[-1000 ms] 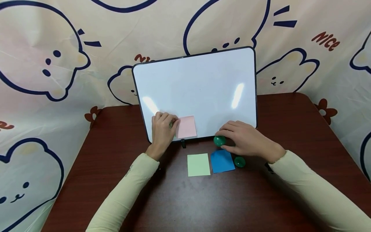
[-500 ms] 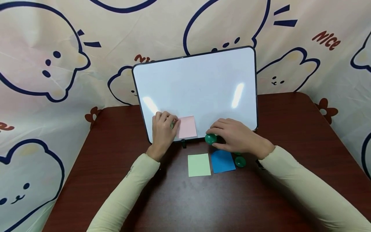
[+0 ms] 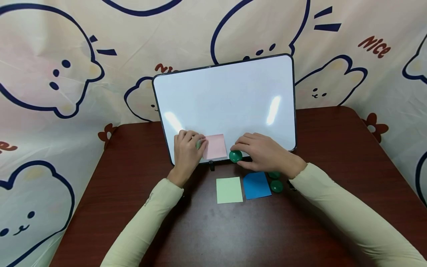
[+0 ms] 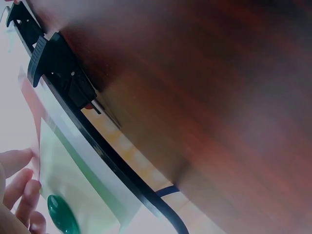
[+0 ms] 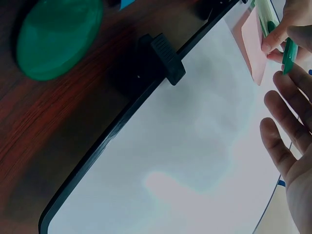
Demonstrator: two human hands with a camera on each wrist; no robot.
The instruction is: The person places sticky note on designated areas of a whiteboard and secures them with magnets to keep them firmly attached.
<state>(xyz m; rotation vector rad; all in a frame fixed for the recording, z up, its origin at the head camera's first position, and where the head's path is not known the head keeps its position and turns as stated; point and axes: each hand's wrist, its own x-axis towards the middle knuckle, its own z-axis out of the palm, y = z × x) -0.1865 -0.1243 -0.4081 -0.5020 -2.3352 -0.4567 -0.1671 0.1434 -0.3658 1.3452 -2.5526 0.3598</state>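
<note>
My left hand point(image 3: 187, 154) pinches the left edge of a pink sticky note point(image 3: 215, 147) at the bottom of a whiteboard point(image 3: 230, 96). In the left wrist view, a pale green sticky note point(image 4: 73, 180) is on the board beside those fingers, with a green round magnet point(image 4: 62, 214) on it. Between thumb and fingertips my right hand point(image 3: 265, 152) holds another green magnet point(image 3: 235, 156), just right of the pink note's lower corner. The right wrist view shows this held magnet point(image 5: 289, 54) edge-on, close to the pink note point(image 5: 249, 46).
On the brown table point(image 3: 213, 230) lie a light green sticky note point(image 3: 229, 190) and a blue one point(image 3: 257, 185). Two green magnets, one nearer point(image 3: 276, 186) and one partly behind the right hand point(image 3: 274, 174), lie beside them. Black clips point(image 5: 163, 58) grip the board's lower edge.
My right hand has carried its magnet leftward and slightly up, from above the blue note to beside the pink note. My left hand stays at the pink note's edge.
</note>
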